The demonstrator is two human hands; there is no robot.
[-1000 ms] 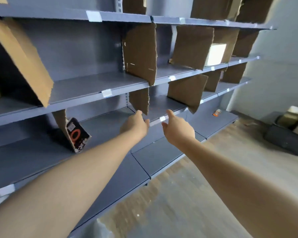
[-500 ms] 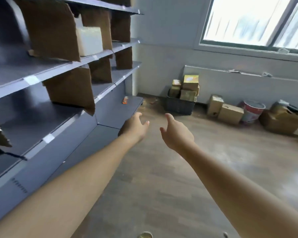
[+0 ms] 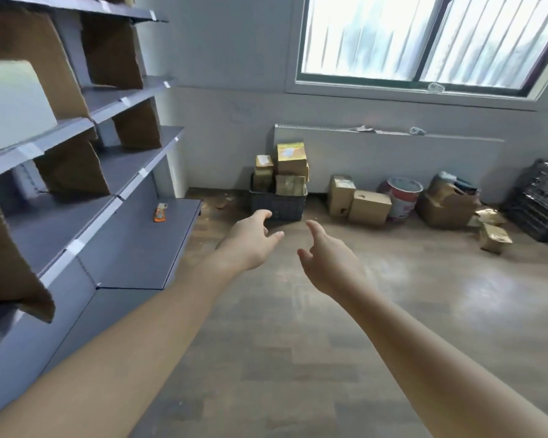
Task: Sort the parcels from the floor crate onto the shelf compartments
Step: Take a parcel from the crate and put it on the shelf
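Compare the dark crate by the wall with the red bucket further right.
The dark crate is boxy with slatted sides; the red bucket is round. The crate is piled above its rim with parcels, while nothing rises above the bucket's rim. Both stand on the floor along the wall under the window.

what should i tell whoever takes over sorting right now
Left hand: open, holding nothing, stretched forward.
Right hand: open, holding nothing, alongside it.
Floor crate: dark, against the far wall under the window, with several cardboard parcels piled in it.
Shelf unit: to the left, split by cardboard dividers. A white box sits in an upper compartment and a small orange packet lies on the bottom shelf.
Done: apparently a couple of items placed.
Left: walk to the crate, take a parcel, shelve it, repeat.
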